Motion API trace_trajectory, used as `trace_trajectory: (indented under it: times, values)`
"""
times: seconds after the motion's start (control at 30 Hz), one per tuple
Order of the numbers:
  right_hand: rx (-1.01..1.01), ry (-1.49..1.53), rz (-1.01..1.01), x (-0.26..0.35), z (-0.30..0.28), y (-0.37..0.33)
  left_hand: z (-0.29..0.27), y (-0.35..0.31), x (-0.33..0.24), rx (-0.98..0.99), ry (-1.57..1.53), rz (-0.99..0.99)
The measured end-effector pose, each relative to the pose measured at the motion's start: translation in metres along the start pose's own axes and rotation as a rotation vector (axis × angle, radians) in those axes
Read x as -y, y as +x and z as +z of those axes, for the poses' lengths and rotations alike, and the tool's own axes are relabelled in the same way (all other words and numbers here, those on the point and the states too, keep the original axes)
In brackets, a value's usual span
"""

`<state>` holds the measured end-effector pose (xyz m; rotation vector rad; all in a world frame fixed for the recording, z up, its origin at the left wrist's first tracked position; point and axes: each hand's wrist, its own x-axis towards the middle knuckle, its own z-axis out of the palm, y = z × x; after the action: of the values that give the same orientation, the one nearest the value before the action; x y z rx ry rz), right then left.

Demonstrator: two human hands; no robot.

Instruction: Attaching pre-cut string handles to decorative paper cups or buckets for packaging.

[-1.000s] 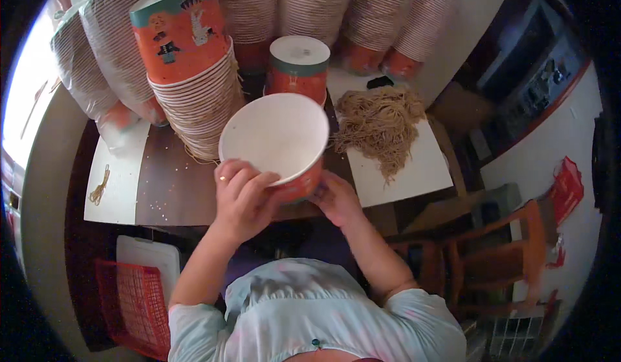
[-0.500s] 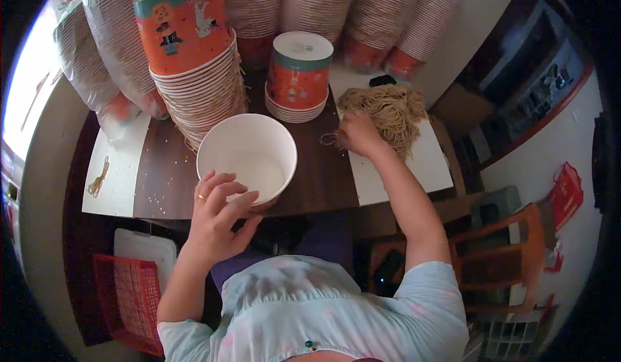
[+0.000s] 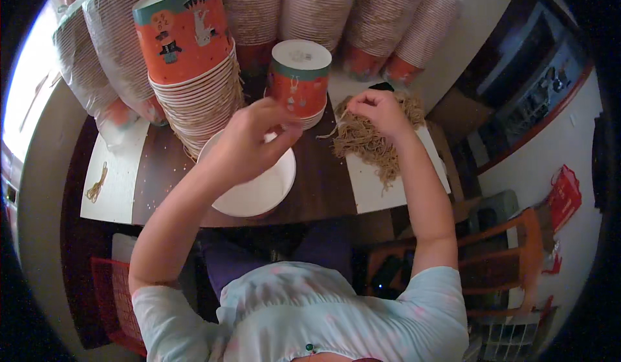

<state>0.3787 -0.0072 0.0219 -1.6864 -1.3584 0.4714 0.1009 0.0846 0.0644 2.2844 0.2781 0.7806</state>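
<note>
A white-lined paper bucket (image 3: 262, 190) stands open end up at the table's front edge. Over its far right rim hovers my left hand (image 3: 252, 139), its fingers curled toward the thumb and blurred; whether anything is between them cannot be seen. Above a tangled heap of tan, string-like strands (image 3: 372, 145), my right hand (image 3: 381, 113) has thumb and forefinger pinched together, seemingly on a strand from the heap. Behind the bucket rises a tall nested stack of paper buckets (image 3: 194, 97), the top one orange and green, upside down. A shorter upturned stack (image 3: 299, 90) sits between my hands.
Plastic-wrapped stacks of buckets (image 3: 317, 12) line the back. A small bundle of tan strands (image 3: 97, 184) lies on the white board at left. Below the table are a red basket (image 3: 116, 297) at left and a wooden chair (image 3: 498, 265) at right.
My left hand has left the bucket's near rim and moved up and right across it. My right hand has lifted slightly to the right; the strand heap has spread nearer.
</note>
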Motion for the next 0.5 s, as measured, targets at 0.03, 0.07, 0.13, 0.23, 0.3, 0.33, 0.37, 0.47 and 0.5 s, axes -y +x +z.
trace_trajectory:
  times: [0.03,0.07,0.13,0.23,0.3,0.33,0.37,0.47,0.5]
  values:
    - [-0.007,-0.004,0.001,0.004,-0.005,0.002,0.005,0.014,0.002,0.008,0.041,0.011]
    - [0.003,0.081,0.029,0.007,-0.007,0.005,0.012,0.026,0.005,0.015,0.085,0.020]
    - [0.011,0.165,0.058,0.016,-0.009,0.007,0.027,0.048,0.015,0.041,0.041,-0.005]
    - [0.028,0.387,0.044,0.039,-0.011,0.009,0.047,0.071,0.027,0.044,-0.114,-0.021]
    - [0.086,0.357,0.025,0.048,-0.012,0.008,0.056,0.081,0.031,0.027,-0.231,-0.006]
    - [0.084,0.358,0.024,0.049,-0.012,0.008,0.057,0.085,0.024,0.053,-0.333,-0.081]
    - [0.080,0.351,0.031,0.050,-0.012,0.008,0.055,0.087,0.018,0.079,-0.434,-0.156]
    - [0.009,0.269,0.003,0.050,-0.017,0.011,0.044,0.090,0.012,0.040,-0.160,-0.107]
    - [-0.057,0.191,-0.030,0.050,-0.020,0.013,0.042,0.090,0.016,0.042,-0.158,-0.105]
